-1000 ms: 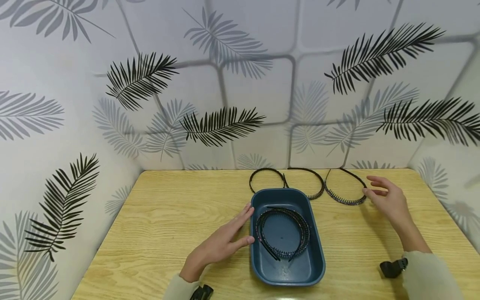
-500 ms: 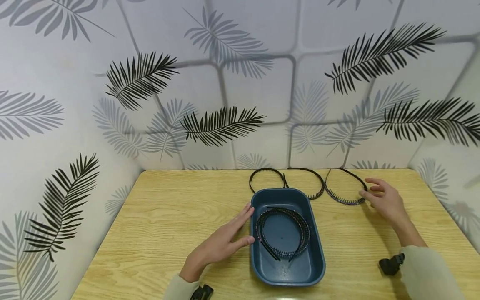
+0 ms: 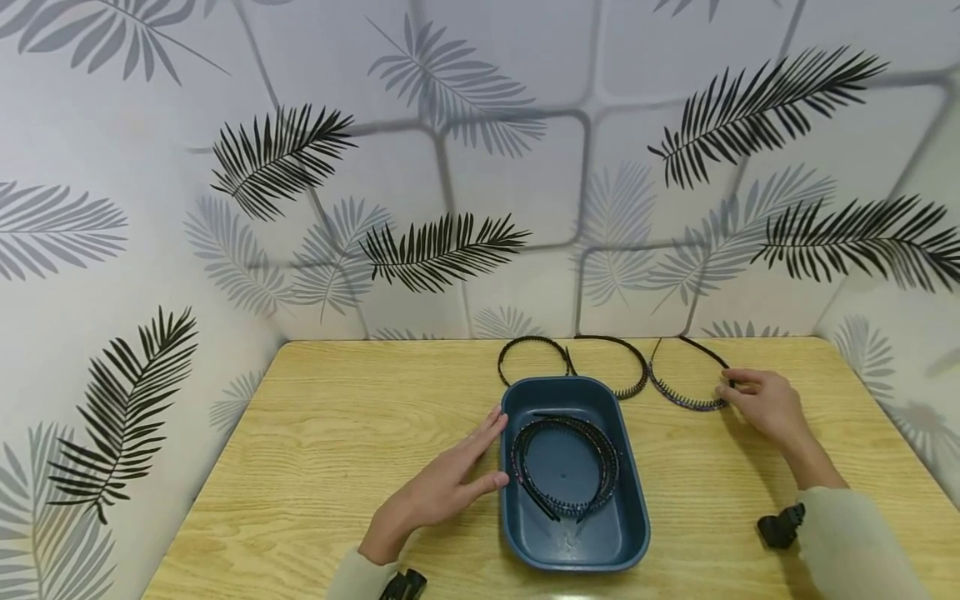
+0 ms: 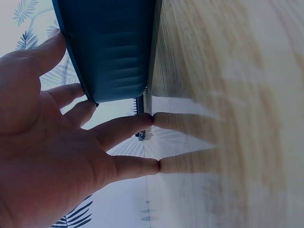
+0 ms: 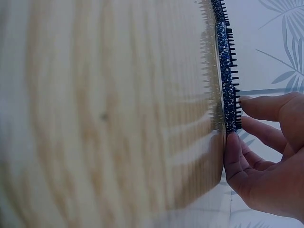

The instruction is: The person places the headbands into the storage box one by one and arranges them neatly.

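In the head view my left hand (image 3: pixel 450 481) lies against the left rim of a blue plastic box (image 3: pixel 636 525), fingers nearly straight. The left wrist view shows its thumb and two fingers at the box's edge (image 4: pixel 78 80), with two more fingertips down on the table. Several dark toothed headbands (image 3: pixel 613 467) lie stacked in the box. At the back right, my right hand (image 3: pixel 768 408) pinches the right side of a glittery toothed headband (image 3: pixel 686 405). From the right wrist, thumb and fingers sit on either side of that band, close over the tabletop.
Two more headbands, one left (image 3: pixel 525 340) and one middle (image 3: pixel 637 354), lie behind the box along the back edge, partly hidden by it. The wood-grain table (image 3: pixel 337 433) meets a leaf-patterned wall (image 3: pixel 517 292) at the back.
My right hand has moved slightly left and its fingers have closed onto the right headband. My left hand and the box have stayed in place.
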A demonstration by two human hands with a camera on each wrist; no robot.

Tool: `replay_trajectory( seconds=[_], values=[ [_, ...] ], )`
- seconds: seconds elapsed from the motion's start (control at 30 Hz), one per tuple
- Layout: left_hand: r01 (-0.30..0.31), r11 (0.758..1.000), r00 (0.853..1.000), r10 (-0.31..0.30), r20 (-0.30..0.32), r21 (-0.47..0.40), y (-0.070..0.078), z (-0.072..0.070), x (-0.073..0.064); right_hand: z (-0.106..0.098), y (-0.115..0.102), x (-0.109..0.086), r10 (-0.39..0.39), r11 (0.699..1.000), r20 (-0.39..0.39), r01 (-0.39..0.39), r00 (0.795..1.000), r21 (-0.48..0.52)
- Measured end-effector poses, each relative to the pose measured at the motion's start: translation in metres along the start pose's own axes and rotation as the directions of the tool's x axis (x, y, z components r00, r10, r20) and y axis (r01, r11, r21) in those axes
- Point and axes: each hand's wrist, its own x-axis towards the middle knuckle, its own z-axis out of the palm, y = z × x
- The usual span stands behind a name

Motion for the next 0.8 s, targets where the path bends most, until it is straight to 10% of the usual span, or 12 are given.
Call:
replay_trajectory(
  seconds=[0.8],
  values=[
    [0.011, 1.0, 1.0, -0.011, 0.009, -0.008, 0.0014, -0.0017, -0.0018, 0.0004, -0.0033, -0.001, 0.052, 0.996, -0.031, -0.049, 0.998, 0.072]
  ],
)
